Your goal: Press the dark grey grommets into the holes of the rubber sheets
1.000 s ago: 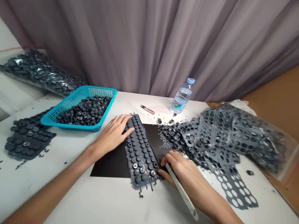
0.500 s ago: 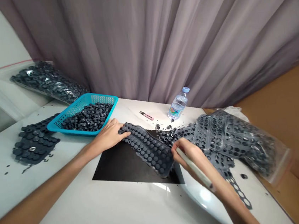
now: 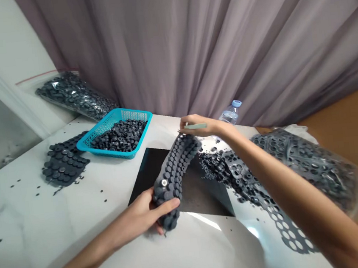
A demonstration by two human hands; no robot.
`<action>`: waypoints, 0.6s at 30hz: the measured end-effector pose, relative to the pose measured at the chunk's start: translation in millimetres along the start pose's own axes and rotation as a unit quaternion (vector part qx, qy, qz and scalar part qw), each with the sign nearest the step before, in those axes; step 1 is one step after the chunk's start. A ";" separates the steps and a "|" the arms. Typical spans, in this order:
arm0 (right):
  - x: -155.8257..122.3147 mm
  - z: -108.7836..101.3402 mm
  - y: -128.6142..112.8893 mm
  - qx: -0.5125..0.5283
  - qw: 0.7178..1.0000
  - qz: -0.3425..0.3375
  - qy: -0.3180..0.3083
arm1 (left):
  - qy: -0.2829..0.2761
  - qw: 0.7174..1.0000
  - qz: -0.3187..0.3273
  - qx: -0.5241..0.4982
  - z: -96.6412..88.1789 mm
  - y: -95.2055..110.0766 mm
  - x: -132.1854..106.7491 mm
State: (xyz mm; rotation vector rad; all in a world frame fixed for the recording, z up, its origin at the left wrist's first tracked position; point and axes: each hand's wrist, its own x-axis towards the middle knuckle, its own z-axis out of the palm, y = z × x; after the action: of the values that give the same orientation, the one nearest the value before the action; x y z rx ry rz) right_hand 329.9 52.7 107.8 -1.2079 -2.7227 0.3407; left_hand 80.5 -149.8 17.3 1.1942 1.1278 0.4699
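My left hand (image 3: 150, 211) is wrapped round the near end of a dark rubber sheet (image 3: 176, 164) studded with rows of round parts, its thumb on top. The sheet slants up and away over a black mat (image 3: 198, 196), slightly curled. At its far end, my right hand (image 3: 197, 125) is closed round a slim tool with a pale green handle (image 3: 195, 126); its working tip is too small to make out. One round part near the left hand shows a pale centre. Right of the sheet lies a heap of small black rubber pieces (image 3: 214, 164).
A blue basket (image 3: 130, 154) of black rubber pieces stands at left, before a filled plastic bag (image 3: 75, 96). Another studded sheet (image 3: 65, 167) lies left of it. At right are perforated offcut sheets (image 3: 288, 229), a clear bag (image 3: 316, 166) and a water bottle (image 3: 230, 113), partly hidden.
The rubber sheet has swung round, its left-hand end now nearer me. My left hand has come closer; my right hand has moved up and away to the far end, still with the tool.
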 end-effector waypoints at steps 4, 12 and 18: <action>54.5 37.8 -0.3 -0.033 0.999 -0.032 -0.012 | -0.028 1.000 -0.007 0.002 11.6 1.4 12.3; 80.0 72.3 -2.5 -0.063 0.993 -0.069 0.077 | -0.148 0.985 -0.032 0.086 -17.7 6.7 4.2; -10.0 85.2 -36.4 0.073 0.976 -0.054 0.196 | 0.068 0.916 0.157 0.363 -68.3 13.4 -5.5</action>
State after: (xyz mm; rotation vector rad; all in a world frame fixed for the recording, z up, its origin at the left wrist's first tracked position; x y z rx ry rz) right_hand 291.9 8.9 34.8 -0.9649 -2.3666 0.2525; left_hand 22.0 -116.1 35.2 2.0406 1.2798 0.3850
